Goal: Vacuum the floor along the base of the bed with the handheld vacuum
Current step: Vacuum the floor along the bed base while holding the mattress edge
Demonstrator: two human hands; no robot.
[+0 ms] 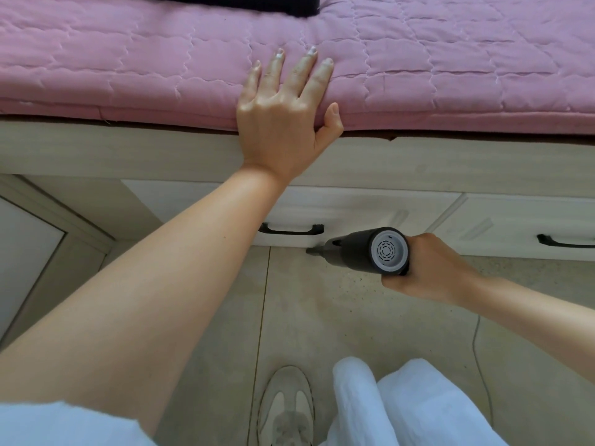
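My right hand [428, 268] grips the dark grey handheld vacuum [363, 249]. Its grey vented rear cap faces the camera. The narrow nozzle tip [314, 252] points left and touches the beige tiled floor [322, 317] right at the foot of the bed's white drawer front [354, 207]. My left hand [283, 114] lies flat with straight fingers on the pink quilted mattress cover [128, 66], thumb hooked over its front edge, the arm stretched forward.
The bed base has two white drawers with black handles [291, 230] [563, 241]. A thin cable [479, 358] trails on the floor at right. My shoe [286, 403] and white trouser leg [402, 407] are below. A pale cabinet [29, 246] stands at left.
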